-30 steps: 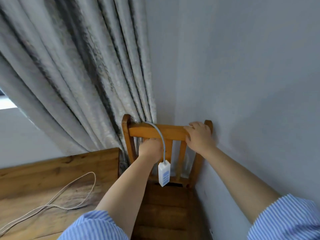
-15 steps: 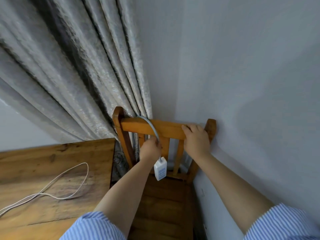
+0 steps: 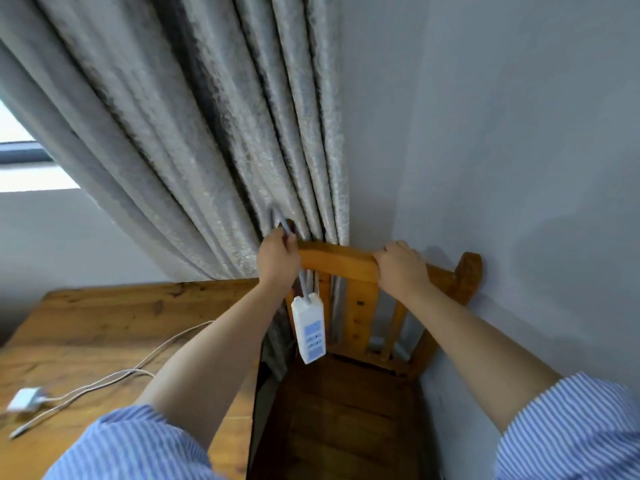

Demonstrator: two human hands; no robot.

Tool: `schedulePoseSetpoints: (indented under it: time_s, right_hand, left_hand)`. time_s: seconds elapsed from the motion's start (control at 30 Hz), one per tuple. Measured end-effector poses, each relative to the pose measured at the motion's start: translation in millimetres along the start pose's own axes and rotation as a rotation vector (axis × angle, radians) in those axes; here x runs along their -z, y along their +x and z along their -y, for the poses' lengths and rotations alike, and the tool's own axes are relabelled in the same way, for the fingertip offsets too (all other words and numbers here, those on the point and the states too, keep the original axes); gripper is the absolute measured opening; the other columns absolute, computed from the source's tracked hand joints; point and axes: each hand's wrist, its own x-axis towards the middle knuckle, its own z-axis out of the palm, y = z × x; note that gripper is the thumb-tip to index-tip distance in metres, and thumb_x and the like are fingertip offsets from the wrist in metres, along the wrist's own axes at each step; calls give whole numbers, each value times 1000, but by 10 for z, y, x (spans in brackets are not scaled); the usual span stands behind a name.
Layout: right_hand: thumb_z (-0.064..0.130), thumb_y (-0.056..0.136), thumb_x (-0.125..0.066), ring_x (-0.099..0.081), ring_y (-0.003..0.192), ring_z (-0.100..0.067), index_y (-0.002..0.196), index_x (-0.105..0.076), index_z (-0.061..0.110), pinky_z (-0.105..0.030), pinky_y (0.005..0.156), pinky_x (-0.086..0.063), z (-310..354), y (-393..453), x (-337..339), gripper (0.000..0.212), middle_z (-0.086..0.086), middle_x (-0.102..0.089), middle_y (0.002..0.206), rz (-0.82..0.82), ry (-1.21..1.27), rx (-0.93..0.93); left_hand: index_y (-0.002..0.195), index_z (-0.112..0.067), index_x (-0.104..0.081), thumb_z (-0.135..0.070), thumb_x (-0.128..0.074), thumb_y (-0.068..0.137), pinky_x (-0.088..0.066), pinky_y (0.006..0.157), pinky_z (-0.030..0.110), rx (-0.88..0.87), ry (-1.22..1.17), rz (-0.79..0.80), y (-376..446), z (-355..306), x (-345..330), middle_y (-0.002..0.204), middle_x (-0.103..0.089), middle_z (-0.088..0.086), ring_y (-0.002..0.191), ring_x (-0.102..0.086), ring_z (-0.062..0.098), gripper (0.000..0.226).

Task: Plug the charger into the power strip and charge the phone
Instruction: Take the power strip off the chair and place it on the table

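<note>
A white power strip (image 3: 309, 329) with pale blue sockets hangs by its grey cord (image 3: 304, 285) in front of the wooden chair's back. My left hand (image 3: 278, 258) is closed around that cord at the left end of the chair's top rail (image 3: 341, 259). My right hand (image 3: 400, 268) grips the top rail further right. On the wooden table at the lower left lies a white charger (image 3: 25, 399) with its white cable (image 3: 138, 367) looping across the tabletop. No phone is in view.
A wooden chair (image 3: 349, 410) stands in the corner against the grey wall (image 3: 519, 168). A heavy grey curtain (image 3: 194, 133) hangs behind it and the table (image 3: 86, 327). A bright window shows at the far left.
My left hand has risen from below the rail to its left end, lifting the cord so the power strip hangs higher. The view has shifted, bringing the charger into sight.
</note>
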Motion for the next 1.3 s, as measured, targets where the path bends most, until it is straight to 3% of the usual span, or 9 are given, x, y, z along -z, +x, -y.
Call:
schedulePoseSetpoints:
  time_s: [0.17, 0.27, 0.37, 0.53, 0.77, 0.87, 0.97, 1.07, 1.3]
  right_hand:
    - [-7, 87, -38, -55, 99, -30, 84, -59, 4, -35, 75, -46, 211, 133, 55, 24, -19, -61, 105, 32, -66, 22]
    - [-14, 84, -39, -58, 97, -29, 50, -31, 14, -30, 63, -38, 320, 196, 49, 44, -18, -63, 104, 102, -152, 41]
    - [-16, 84, -39, -59, 96, -28, 50, -25, 19, -24, 48, -30, 396, 249, 12, 51, -17, -63, 105, 154, -203, 58]
    - [-16, 84, -38, -59, 97, -29, 88, -57, 5, -29, 63, -39, 417, 169, -63, 29, -18, -61, 108, 96, -264, 35]
    - [-9, 87, -38, -54, 106, -33, 116, -46, -3, -37, 84, -48, 432, -90, -2, 30, -22, -54, 118, 65, -227, -108]
    - [-8, 84, -43, -56, 86, -27, 86, -58, 1, -31, 64, -48, 632, -230, 102, 17, -18, -59, 100, 92, -81, -103]
    - [-9, 83, -43, -52, 61, -23, 51, -44, 8, -24, 41, -29, 924, -450, 116, 37, -6, -49, 62, 35, 54, 23]
    - [-2, 88, -41, -60, 93, -34, 96, -65, 2, -35, 68, -55, 1245, -672, 103, 25, -16, -66, 99, -33, 115, 210]
    - [14, 93, -44, -47, 122, -30, 129, -45, 10, -39, 96, -44, 1929, -1258, 91, 36, -13, -51, 135, 122, 315, 457]
  left_hand:
    - [64, -13, -38, -15, -35, 95, -29, 50, 29, 28, 36, 25, 398, 111, 283, 56, -38, 2, 53, -38, 20, 31]
    - [62, -16, -35, -14, -34, 95, -25, 46, 29, 23, 111, 84, 431, 222, 324, 58, -38, 1, 54, -37, 19, 34]
    - [78, -9, -43, -15, -32, 96, -31, 54, 30, 36, 132, 109, 412, 331, 358, 66, -44, 5, 64, -42, 23, 22]
    - [80, -9, -44, -15, -32, 96, -25, 44, 27, 2, 209, 176, 262, 539, 528, 59, -40, -1, 52, -37, 14, 21]
    - [81, -7, -44, -12, -34, 96, -32, 60, 30, -64, 243, 191, -257, 607, 1032, 65, -45, 3, 68, -44, 25, 19]
    - [87, -4, -54, -9, -37, 95, -39, 68, 35, -89, 222, 146, -597, 612, 1326, 80, -52, 10, 78, -47, 24, 19]
    - [85, 0, -56, -7, -40, 93, -38, 65, 34, -113, 237, 110, -985, 625, 1564, 78, -51, 11, 75, -45, 25, 19]
    - [82, 0, -55, -5, -40, 93, -20, 54, 25, -149, 280, 126, -1358, 680, 1752, 72, -47, 6, 72, -40, 22, 19]
    - [80, 0, -56, -3, -39, 92, -19, 56, 25, -133, 423, 163, -1971, 901, 2344, 73, -45, 8, 73, -38, 21, 21]
